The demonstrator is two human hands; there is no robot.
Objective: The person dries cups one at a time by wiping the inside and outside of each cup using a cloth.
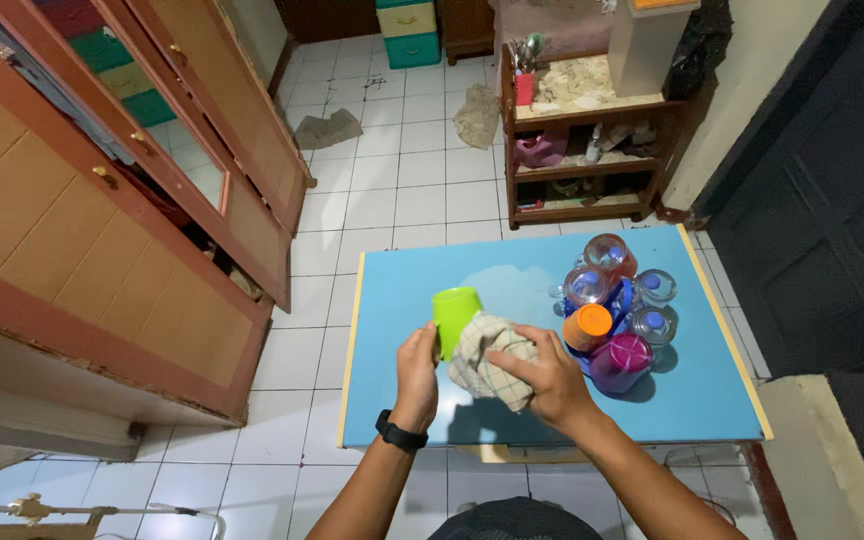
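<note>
Mid table (402, 280), L hand (417, 375) green cup (454, 318), R hand (550, 375) cloth (487, 362)

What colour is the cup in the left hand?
Bright lime green cup, held by the left hand; head view.

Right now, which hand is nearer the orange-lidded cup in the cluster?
Right. The right hand grips the checked cloth just left of the orange-lidded cup; the left hand holds the green plastic cup, farther left.

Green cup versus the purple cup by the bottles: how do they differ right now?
The green cup is held in the left hand with a checked cloth against it; the purple cup rests untouched on the blue table. Green is lime and opaque; purple looks translucent. Both are plastic tumblers.
</note>
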